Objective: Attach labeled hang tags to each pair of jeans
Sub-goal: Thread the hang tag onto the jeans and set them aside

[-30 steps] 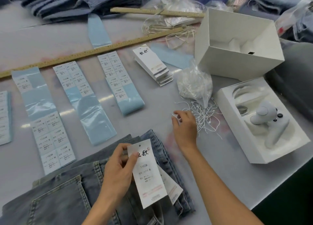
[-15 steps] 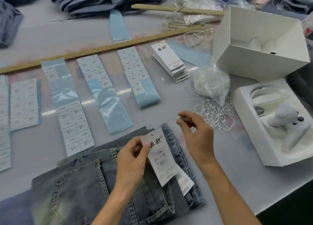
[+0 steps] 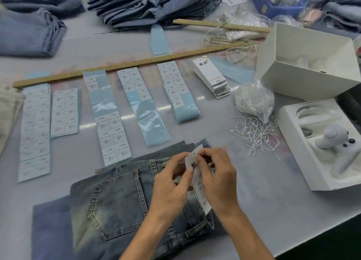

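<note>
White rectangular paper hang tag (image 3: 201, 189): pinched by left hand (image 3: 172, 183) and right hand (image 3: 216, 175), above folded faded blue denim jeans (image 3: 121, 205) on grey desk (image 3: 263, 211).

Lighting bright, even, from overhead. Pale glare streaks cross the surface (image 3: 254, 181) and the glossy blue strips (image 3: 148, 121) near centre. Shadows soft, faint. Wide-angle bending at the edges; slight blur from 10 to 2 o'clock.

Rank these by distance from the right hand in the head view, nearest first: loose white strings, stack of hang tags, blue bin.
From the right hand:
1. Loose white strings, just up and right of it.
2. Stack of hang tags, mid-table beyond.
3. Blue bin, far edge, top right.
</note>
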